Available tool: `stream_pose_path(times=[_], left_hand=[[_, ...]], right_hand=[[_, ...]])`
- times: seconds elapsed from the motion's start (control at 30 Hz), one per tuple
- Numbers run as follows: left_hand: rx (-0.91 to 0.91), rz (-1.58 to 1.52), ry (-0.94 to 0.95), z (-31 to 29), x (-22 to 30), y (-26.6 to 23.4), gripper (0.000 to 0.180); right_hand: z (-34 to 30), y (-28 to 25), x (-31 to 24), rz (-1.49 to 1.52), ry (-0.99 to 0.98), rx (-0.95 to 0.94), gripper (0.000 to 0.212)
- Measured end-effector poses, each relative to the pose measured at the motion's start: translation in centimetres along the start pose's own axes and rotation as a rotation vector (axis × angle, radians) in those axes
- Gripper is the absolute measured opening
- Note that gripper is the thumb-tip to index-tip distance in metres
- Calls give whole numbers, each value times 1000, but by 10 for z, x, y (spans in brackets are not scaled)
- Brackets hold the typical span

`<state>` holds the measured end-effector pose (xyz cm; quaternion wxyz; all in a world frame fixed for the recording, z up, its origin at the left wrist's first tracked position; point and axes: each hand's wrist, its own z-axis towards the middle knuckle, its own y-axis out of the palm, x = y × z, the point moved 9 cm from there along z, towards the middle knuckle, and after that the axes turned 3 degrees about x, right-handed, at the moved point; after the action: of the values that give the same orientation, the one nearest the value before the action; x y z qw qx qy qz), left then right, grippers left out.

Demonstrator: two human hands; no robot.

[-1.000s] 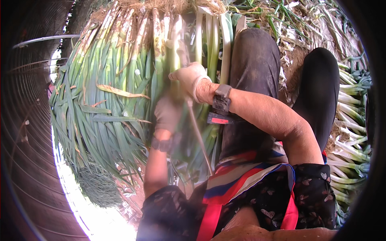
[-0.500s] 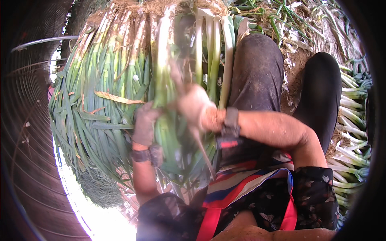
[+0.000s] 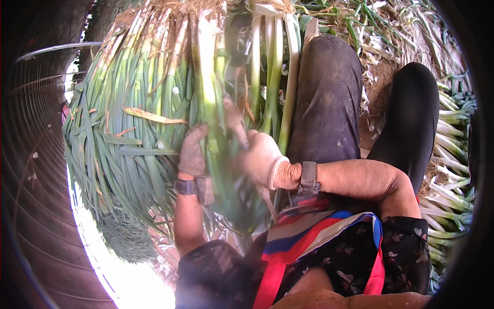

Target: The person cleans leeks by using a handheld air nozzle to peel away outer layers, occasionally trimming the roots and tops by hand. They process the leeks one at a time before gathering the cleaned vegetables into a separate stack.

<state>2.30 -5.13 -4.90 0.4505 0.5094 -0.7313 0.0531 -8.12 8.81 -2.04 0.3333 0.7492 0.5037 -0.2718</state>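
My left hand (image 3: 194, 150), in a pale work glove, is closed around the green leaves of a large green onion (image 3: 208, 85). The onion's white stem and roots point away from me. Beside it, my gloved right hand (image 3: 263, 159) is closed on a tan-brown strip (image 3: 235, 121), which looks like a withered outer leaf. One end of this strip rises above my fist and a thin part hangs below it. My right fingertips are partly smeared by motion. Just right of the held onion stand several cleaner green onions (image 3: 277, 77), pale stems up.
A thick row of green onions with soil-stained stems (image 3: 149, 67) fills the left. My dark-trousered knees (image 3: 329, 92) are on the right. Trimmed pale onions (image 3: 447, 159) lie along the far right edge, and leaf scraps (image 3: 383, 46) cover the ground at the back.
My right hand has moved slightly right and down with the tan-brown strip. My left hand has shifted a little to the right, still on the onion leaves.
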Motion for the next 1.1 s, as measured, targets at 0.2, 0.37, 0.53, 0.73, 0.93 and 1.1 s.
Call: stream_pose_path(times=[0.2,0.37,0.53,0.73,0.93,1.1], left_hand=[[15,-99,-19,-2,1,-4,30],[25,791,553,2,49,24,28],[217,908,479,36,68,21,25],[534,1079,697,43,70,-16,27],[859,1291,730,39,93,-23,25],[1119,2123,1217,4,86,55,26]], right_hand=[[-16,9,1,-159,-99,-16,40],[3,10,27,86,-93,52,40],[-11,8,24,-83,-88,5,36],[-8,12,27,-36,-23,-53,37],[10,14,26,28,-13,-22,30],[26,1,7,-19,-24,6,29]])
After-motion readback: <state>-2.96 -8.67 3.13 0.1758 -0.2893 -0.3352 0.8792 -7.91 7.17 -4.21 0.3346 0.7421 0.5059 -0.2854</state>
